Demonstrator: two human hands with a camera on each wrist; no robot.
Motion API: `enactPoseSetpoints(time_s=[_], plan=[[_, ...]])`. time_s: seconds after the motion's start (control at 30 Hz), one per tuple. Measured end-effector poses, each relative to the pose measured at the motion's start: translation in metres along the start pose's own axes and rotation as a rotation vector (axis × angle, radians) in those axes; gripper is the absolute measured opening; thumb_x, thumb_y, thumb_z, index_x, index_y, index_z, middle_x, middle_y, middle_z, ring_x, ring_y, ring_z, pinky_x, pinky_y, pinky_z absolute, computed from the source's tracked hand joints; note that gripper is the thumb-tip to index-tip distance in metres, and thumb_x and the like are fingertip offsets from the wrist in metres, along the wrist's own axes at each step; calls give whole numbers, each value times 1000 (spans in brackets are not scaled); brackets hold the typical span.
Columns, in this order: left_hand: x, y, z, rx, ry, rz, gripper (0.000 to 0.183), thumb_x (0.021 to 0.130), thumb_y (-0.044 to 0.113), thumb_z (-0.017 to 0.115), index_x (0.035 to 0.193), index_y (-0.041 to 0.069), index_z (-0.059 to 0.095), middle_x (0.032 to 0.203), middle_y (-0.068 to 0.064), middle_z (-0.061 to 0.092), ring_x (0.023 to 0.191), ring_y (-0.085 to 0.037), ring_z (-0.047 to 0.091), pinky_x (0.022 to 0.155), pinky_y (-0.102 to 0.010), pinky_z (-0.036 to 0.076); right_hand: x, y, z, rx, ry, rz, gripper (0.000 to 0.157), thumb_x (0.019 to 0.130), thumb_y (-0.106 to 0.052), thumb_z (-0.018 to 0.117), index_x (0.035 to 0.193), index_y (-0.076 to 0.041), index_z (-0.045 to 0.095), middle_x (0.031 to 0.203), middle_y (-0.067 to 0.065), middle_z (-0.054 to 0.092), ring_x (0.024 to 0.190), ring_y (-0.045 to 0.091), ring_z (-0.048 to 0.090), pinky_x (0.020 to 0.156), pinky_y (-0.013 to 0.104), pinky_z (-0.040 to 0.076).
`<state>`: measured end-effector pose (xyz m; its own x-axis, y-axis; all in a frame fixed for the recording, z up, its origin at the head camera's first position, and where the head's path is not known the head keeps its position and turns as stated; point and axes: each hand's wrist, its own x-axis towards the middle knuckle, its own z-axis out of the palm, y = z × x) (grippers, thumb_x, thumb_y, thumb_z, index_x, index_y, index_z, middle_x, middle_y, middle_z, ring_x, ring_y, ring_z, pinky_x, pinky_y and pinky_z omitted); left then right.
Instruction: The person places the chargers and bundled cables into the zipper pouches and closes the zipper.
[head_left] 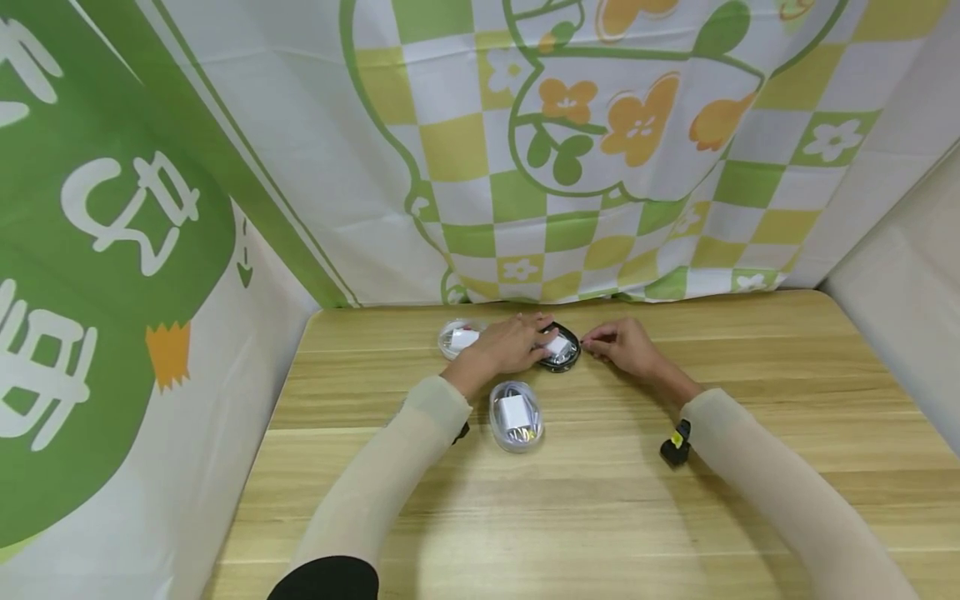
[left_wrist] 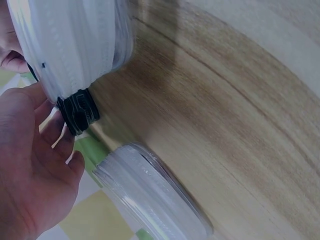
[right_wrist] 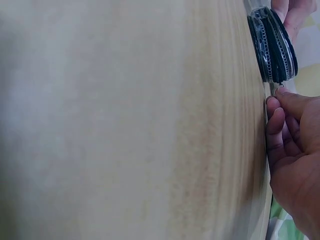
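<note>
A round clear zip case with black edging lies near the table's back edge, a white block and cable inside. My left hand reaches over its left side and holds it, fingers across the top. From the right, my right hand pinches the small zipper pull at the end of the black-edged case. Clear cases with pale edging lie close to my left hand: one case behind it, partly covered, and another case in front, holding a white block and cable.
The wooden table ends at a hanging cloth with green and yellow checks, just behind the cases. A green and white cloth hangs at the left. Black wrist devices sit at both sleeves.
</note>
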<state>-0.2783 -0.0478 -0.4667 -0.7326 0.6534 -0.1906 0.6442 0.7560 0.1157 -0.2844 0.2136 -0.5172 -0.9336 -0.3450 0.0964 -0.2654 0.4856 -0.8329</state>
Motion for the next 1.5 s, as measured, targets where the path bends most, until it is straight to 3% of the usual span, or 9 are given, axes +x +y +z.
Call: enactPoseSetpoints(time_s=[0.33,0.73,1.17,1.33,1.5], plan=[[-1,4,0,12,8,-8,55,113,40,49,164,21,37,175,-6,27,161,-25,24,131,-41,24,-12,-1,-1,-52,10,-17,8,94,-5,79,100,0,83,92,14,80,67,7,65,57,18,51],[-3,5,2,22,17,-12,56,113,39,49,164,20,37,174,-8,28,160,-28,27,130,-43,26,-23,-4,1,-7,-35,9,6,95,-5,79,97,-1,83,83,10,78,63,9,64,53,19,50],[-2,5,3,7,12,-19,56,113,39,49,164,21,36,175,-7,27,161,-27,25,131,-43,22,-26,-5,4,11,-75,-60,6,94,-2,78,98,1,83,82,9,75,61,9,62,52,20,53],[-3,5,2,15,7,-26,56,113,40,48,165,22,35,175,-6,25,162,-25,22,132,-42,18,-23,-4,3,17,-62,-26,8,96,-4,77,99,2,82,80,10,76,61,10,62,51,21,52],[-5,6,1,12,19,-25,55,114,41,47,164,22,37,175,-7,27,161,-27,25,131,-43,24,-20,-4,1,22,-50,11,9,96,-4,77,100,3,81,80,13,76,59,11,61,51,21,52]])
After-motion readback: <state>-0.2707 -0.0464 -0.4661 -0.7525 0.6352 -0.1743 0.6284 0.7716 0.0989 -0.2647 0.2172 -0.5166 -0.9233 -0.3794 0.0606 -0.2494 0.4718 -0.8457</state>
